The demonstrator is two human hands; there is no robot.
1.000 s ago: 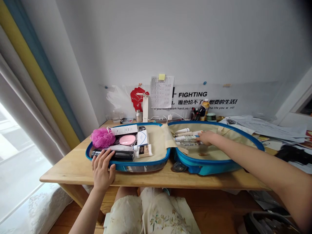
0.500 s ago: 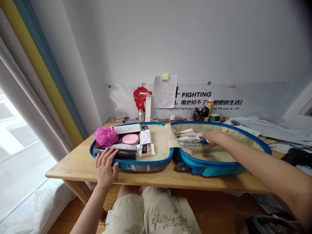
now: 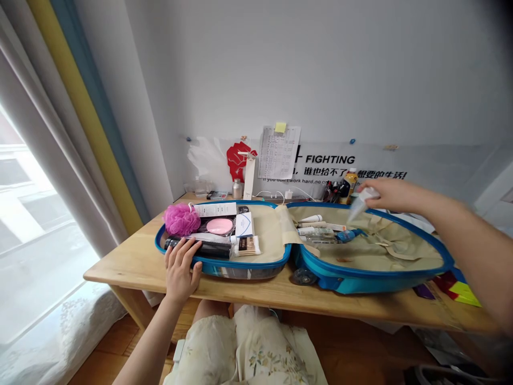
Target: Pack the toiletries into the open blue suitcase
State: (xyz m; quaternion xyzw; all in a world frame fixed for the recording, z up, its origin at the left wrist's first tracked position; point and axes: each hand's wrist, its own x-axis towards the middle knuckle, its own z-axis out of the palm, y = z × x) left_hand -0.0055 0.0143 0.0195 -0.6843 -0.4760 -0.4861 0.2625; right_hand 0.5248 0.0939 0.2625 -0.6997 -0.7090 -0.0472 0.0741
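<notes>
Visibly, the right hand (image 3: 373,191) has its fingers closed on a whitish tube (image 3: 360,205), blurred and tilted, held above the right half of the open suitcase (image 3: 244,265). Below it lie a blue bottle (image 3: 348,236) and several tubes (image 3: 316,231); the left hand (image 3: 182,274) rests, fingers unclenched, over the left rim and a black bottle (image 3: 214,249).

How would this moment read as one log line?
suitcase: open on table | left hand: at near rim, by black cylinder | right hand: holding whitish item over right half
</notes>
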